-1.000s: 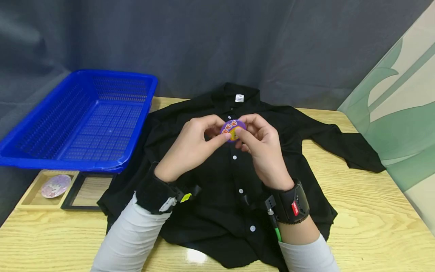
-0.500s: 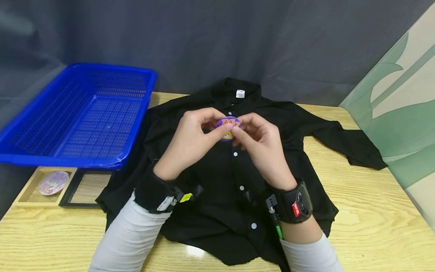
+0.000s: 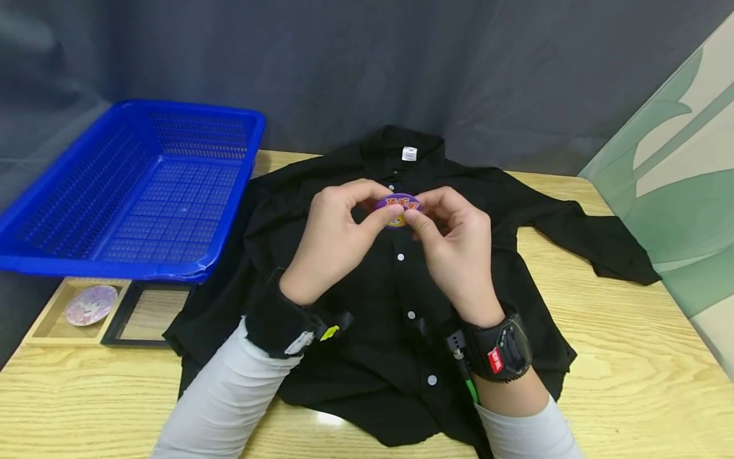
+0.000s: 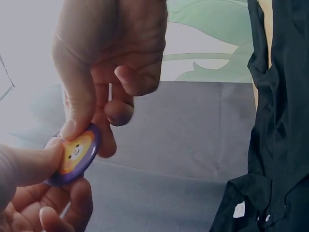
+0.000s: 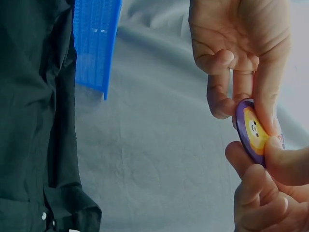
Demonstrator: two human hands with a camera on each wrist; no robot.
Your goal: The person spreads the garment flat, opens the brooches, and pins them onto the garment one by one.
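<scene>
Left hand [image 3: 332,236]: pinching the left edge of the purple badge [image 3: 398,208], thumb on its printed face.
Right hand [image 3: 459,248]: pinching the badge's right edge, fingers curled behind it.
Badge: held in the air above the black shirt [image 3: 401,299], over the top of its button line, just below the collar.
Step, judged: handling the badge above the shirt front, not yet resting on cloth.
Next move, judged: calls for fine fingertip work behind the badge, with the cloth held flat.
Blue basket [image 3: 143,191]: left of the shirt, apart.
Wooden tray [image 3: 54,325]: left of the shirt hem, holding a pale disc.
Hidden: badge back and any pin covered by fingers; lettering too small to read; wrist views washed out.
</scene>
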